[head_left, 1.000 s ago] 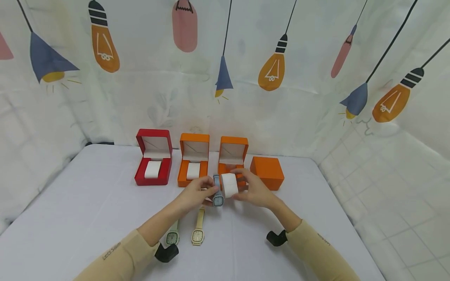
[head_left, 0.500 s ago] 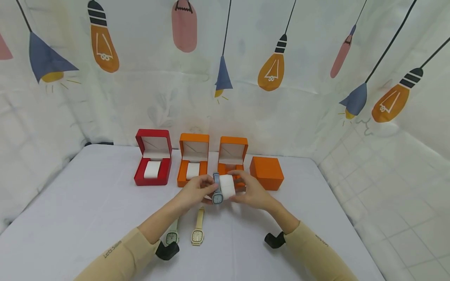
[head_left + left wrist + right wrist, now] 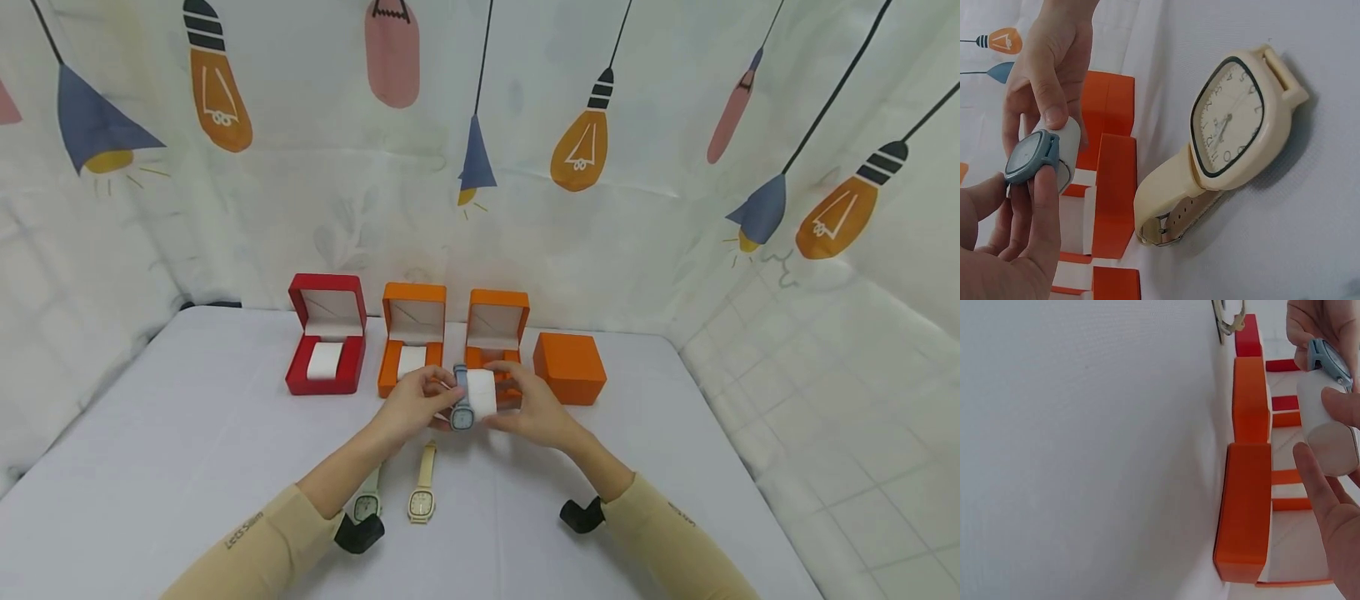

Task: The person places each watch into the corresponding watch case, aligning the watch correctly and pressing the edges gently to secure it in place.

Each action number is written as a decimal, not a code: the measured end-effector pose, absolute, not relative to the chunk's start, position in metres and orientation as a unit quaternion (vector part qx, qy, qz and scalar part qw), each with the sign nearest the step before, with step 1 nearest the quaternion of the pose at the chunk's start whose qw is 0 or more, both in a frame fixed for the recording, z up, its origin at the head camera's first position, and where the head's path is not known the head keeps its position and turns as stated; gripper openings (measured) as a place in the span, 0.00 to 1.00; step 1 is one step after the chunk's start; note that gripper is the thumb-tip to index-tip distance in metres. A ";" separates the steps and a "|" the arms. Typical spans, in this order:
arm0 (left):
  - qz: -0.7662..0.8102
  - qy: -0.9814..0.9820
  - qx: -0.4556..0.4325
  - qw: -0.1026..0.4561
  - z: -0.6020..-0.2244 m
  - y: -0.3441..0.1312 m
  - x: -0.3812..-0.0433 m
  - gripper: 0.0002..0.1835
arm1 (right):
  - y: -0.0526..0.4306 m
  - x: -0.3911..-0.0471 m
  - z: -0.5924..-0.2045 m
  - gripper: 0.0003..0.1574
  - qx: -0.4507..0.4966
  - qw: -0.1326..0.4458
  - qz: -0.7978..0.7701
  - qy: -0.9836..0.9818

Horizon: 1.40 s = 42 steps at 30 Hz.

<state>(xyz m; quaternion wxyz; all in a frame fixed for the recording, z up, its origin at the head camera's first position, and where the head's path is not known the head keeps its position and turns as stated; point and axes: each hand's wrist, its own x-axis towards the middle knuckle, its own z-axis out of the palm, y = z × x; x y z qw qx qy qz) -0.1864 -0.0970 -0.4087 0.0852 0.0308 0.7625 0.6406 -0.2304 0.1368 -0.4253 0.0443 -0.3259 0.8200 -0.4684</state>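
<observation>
Above the table's middle, my left hand [image 3: 405, 408] holds a blue wristwatch [image 3: 462, 416] between thumb and fingers, its strap forming a loop. My right hand [image 3: 542, 410] grips a white watch cushion [image 3: 482, 393] by its right side. The cushion's left end meets the watch strap; in the right wrist view the cushion [image 3: 1317, 403] reaches up to the watch [image 3: 1329, 359], but how far it sits inside the loop is hidden. Nearer my body lie a cream watch [image 3: 422, 500] and a pale green watch [image 3: 367, 505], partly covered by my left sleeve.
Behind my hands stand an open red watch box [image 3: 300, 387] and an open orange box [image 3: 386, 387], each with a white cushion inside. Another open orange box [image 3: 498, 300] is partly hidden by my right hand. A closed orange box [image 3: 570, 371] stands at right.
My right hand has moved left with the cushion, closing the gap to the blue watch. My left hand has shifted slightly up and left. The boxes and the other watches stay in place.
</observation>
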 end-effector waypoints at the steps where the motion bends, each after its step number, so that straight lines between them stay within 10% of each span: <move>1: 0.639 0.765 0.028 0.078 -0.409 -0.097 -0.187 0.12 | 0.136 -0.230 -0.425 0.48 -0.325 0.043 -0.470 0.820; 14: 0.603 0.797 0.028 0.006 -0.406 -0.097 -0.187 0.09 | 0.130 -0.226 -0.424 0.47 -0.301 0.032 -0.476 0.826; 42: 0.569 0.819 0.059 0.034 -0.409 -0.100 -0.183 0.20 | 0.130 -0.227 -0.430 0.47 -0.280 0.000 -0.473 0.836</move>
